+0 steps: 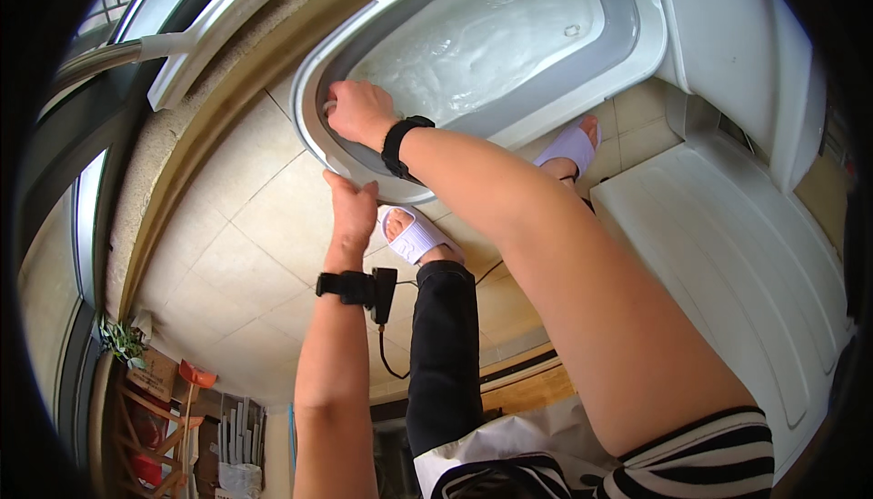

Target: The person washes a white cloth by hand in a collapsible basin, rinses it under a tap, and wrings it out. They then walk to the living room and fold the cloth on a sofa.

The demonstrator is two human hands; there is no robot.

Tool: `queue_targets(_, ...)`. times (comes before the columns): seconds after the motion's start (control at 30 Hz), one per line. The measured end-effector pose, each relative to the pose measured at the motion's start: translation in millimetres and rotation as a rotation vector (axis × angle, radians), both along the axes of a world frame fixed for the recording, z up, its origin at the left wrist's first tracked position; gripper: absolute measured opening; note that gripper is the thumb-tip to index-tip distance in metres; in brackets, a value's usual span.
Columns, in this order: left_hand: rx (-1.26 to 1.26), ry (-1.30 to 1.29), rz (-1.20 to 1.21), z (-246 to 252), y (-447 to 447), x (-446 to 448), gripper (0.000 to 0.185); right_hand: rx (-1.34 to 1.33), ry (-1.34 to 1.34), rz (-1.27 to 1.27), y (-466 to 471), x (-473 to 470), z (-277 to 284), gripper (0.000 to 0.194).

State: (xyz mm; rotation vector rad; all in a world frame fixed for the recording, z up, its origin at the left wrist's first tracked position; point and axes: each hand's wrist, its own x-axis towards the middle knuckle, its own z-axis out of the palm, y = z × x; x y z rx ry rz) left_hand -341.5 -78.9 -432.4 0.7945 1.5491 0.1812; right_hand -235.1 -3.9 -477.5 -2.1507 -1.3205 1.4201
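A grey and white plastic tub holds clear, rippled water. At its near left end, my left hand grips the outer rim, partly hidden below the edge. My right hand is closed just inside that same end, against the grey inner wall. A small whitish thing shows at its fingers; most of it is hidden, and I cannot tell what it is. Both wrists wear black straps, and a black box with a cable sits on the left one.
My feet in lilac slippers stand beside the tub on floor tiles. A white squeegee-like tool rests on the window ledge. White plastic or appliance panels stand at right. A wooden rack and a plant are lower left.
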Motion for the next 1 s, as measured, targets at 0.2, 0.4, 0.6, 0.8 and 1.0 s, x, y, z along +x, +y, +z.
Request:
queue_targets(0.2,-0.064,-0.044,0.072,8,5,6,0.042,-0.186,0.088,0.322,-33,16,5,0.019)
queue_targets(0.4,-0.073,-0.052,0.071,7,6,3,0.044,0.026,0.095,-0.150,11,3,-4,0.020)
queue_targets(0.6,-0.080,-0.073,0.040,9,11,2,0.049,-0.274,0.205,0.374,-31,16,-7,0.022)
queue_targets(0.8,-0.138,-0.076,0.068,11,12,5,0.053,0.144,0.290,-0.566,11,54,-24,0.017)
queue_targets(1.0,-0.088,-0.141,0.049,4,11,0,0.057,0.251,0.265,-0.400,31,16,-9,0.013)
